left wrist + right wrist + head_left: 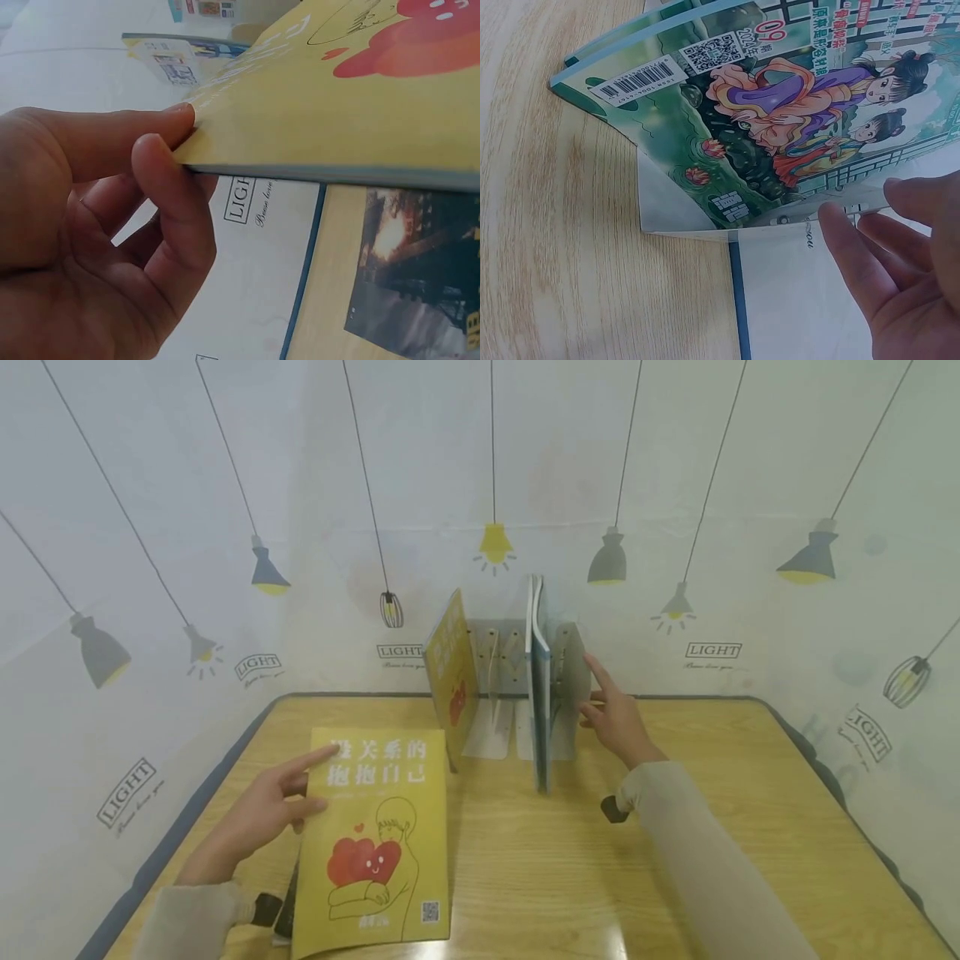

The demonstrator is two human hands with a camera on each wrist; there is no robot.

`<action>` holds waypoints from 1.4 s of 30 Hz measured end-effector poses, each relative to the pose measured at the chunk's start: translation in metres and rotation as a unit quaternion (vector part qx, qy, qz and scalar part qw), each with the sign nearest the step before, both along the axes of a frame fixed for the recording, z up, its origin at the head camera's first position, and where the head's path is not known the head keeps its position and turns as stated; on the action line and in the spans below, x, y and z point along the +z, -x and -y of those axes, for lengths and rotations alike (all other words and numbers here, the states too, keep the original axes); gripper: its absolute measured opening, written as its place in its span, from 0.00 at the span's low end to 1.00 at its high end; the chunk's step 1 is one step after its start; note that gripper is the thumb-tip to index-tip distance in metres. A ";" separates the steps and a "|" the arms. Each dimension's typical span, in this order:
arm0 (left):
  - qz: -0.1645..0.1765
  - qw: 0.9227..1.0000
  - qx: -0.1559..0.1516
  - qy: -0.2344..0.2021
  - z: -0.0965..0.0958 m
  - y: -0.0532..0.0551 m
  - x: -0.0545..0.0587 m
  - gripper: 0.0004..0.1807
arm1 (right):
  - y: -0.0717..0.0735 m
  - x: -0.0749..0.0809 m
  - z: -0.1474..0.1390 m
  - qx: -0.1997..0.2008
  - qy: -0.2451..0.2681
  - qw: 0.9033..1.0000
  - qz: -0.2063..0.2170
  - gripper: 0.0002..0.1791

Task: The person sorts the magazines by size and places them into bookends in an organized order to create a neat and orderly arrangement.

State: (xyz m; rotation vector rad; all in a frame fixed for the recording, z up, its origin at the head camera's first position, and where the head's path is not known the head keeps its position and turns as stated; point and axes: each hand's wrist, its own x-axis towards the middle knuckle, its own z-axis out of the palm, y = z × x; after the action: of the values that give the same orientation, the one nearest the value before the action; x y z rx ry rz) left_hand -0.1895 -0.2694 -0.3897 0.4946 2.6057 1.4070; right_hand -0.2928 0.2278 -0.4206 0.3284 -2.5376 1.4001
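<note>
My left hand (pixel 258 814) pinches the left edge of a yellow book (pixel 375 860) between thumb and fingers. The book's cover shows red hearts and a line-drawn figure; it is raised and tilted in the left wrist view. At the back of the table stands a pale expandable book rack (pixel 487 739). My right hand (pixel 618 718) touches the rack's right end plate (pixel 573 672) with extended fingers. Two thin magazines (pixel 537 710) stand upright beside that plate; the right wrist view shows an illustrated green cover (pixel 757 127). Another yellow book (pixel 453 668) stands at the rack's left end.
A dark-covered book (pixel 416 277) lies on the wooden table (pixel 525 868) below the held yellow book. Behind the rack hangs a pale backdrop (pixel 450 468) printed with lamps. The table's dark edge (pixel 795 739) borders the backdrop.
</note>
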 end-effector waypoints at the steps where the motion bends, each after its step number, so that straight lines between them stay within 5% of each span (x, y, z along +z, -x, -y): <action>1: -0.008 1.000 -0.005 0.001 -0.001 0.000 0.002 0.38 | 0.000 0.000 0.000 -0.001 0.000 1.000 0.000 0.48; 14: -0.042 0.999 -0.031 0.004 -0.021 0.005 0.015 0.36 | -0.001 0.001 0.000 0.002 -0.016 1.000 -0.001 0.46; 30: -0.074 0.995 0.050 -0.034 -0.047 0.010 0.014 0.38 | 0.000 -0.003 0.001 -0.014 -0.033 0.999 -0.024 0.46; 42: -0.132 0.989 0.054 -0.034 -0.066 0.015 0.017 0.40 | 0.000 -0.003 0.001 -0.014 -0.030 0.999 -0.022 0.46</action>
State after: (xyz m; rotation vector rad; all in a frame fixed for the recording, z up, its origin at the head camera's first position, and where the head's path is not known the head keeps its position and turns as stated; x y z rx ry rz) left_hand -0.2042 -0.2030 -0.3730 0.5948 2.8368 1.5665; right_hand -0.2926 0.2269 -0.4231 0.3279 -2.5424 1.2943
